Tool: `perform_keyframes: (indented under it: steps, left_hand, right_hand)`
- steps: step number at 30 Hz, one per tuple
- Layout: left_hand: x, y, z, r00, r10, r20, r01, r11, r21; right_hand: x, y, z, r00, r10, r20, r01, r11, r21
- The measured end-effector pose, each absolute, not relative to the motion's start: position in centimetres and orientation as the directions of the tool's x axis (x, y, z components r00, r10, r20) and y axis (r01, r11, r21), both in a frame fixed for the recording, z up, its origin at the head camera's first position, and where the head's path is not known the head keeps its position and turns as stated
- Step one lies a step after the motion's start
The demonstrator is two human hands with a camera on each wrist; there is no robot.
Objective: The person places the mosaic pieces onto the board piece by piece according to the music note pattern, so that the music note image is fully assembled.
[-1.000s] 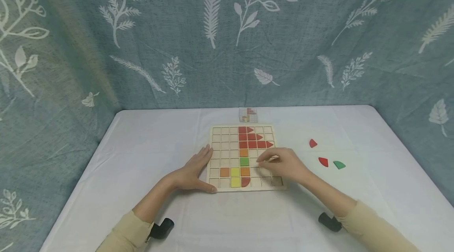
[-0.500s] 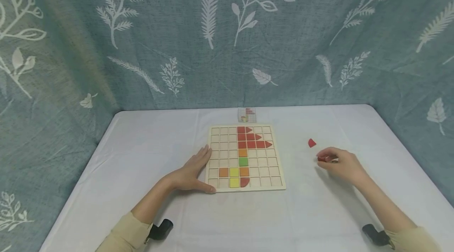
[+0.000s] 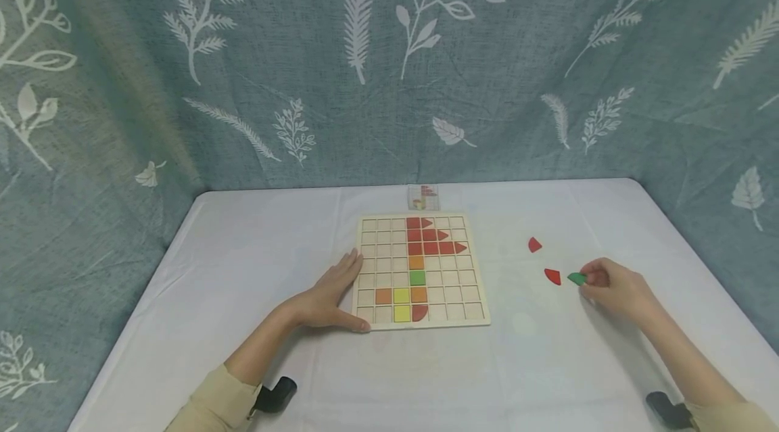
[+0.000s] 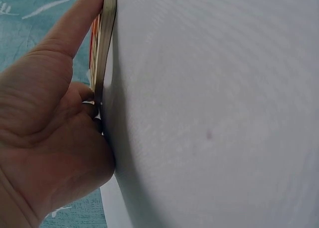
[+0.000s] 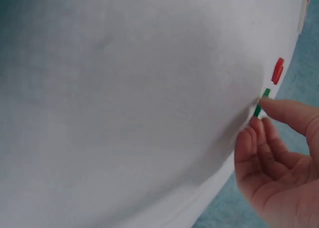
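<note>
A square wooden grid board (image 3: pixel 453 293) lies mid-table, with red, orange, yellow and green flat pieces set in some of its squares. Along its left edge rests my left hand (image 3: pixel 327 295), fingers extended, the thumb at the near left corner; the left wrist view shows the thumb (image 4: pixel 75 26) against the board's side. To the right of the board, my right hand (image 3: pixel 621 291) pinches a green quarter-circle piece (image 3: pixel 575 278) between thumb and fingers at table level. Just left of it lies a red quarter-circle piece (image 3: pixel 552 276), and another red quarter-circle piece (image 3: pixel 534 245) lies farther back.
Behind the board lies a small pattern card (image 3: pixel 423 197) with a printed coloured design. A white cloth covers the table (image 3: pixel 426 378). Beyond its back edge hangs a teal curtain (image 3: pixel 389 121) printed with white leaves.
My right hand has moved right from over the board, past the nearer red piece, to the green piece, which it now pinches. My left hand has stayed at the board's edge.
</note>
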State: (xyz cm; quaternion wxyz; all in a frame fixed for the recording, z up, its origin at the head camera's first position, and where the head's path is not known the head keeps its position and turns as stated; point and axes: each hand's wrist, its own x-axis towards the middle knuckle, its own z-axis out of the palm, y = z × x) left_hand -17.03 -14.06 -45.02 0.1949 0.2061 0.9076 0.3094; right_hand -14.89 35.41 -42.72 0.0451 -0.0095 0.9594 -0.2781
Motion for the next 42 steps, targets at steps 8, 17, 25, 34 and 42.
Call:
perform_keyframes:
  steps: [8, 17, 25, 34, 42]
  left_hand:
    - [-17.0, -14.1, -44.9, -0.834, 0.503, -0.226, 0.258, 0.719, 0.646]
    - [-16.9, -14.0, -44.8, -0.841, 0.492, -0.225, 0.252, 0.724, 0.643]
    - [-17.0, -14.1, -45.0, -0.839, 0.492, -0.230, 0.249, 0.725, 0.643]
    - [-16.9, -14.1, -44.9, -0.835, 0.498, -0.234, 0.243, 0.715, 0.656]
    - [-16.9, -14.1, -44.5, -0.838, 0.490, -0.242, 0.231, 0.719, 0.655]
  right_hand:
    - [-15.7, 34.4, -43.3, -0.996, -0.088, -0.031, -0.055, 0.823, -0.565]
    - [-16.1, 33.9, -43.3, -0.997, -0.068, 0.026, -0.071, 0.810, -0.582]
    - [-15.9, 31.8, -42.7, -0.998, -0.020, -0.052, 0.028, 0.630, -0.776]
    - [-15.8, 24.9, -42.1, -0.984, -0.115, -0.133, 0.067, 0.456, -0.888]
    - [-15.7, 18.1, -42.9, -0.943, -0.306, -0.131, -0.025, 0.459, -0.888]
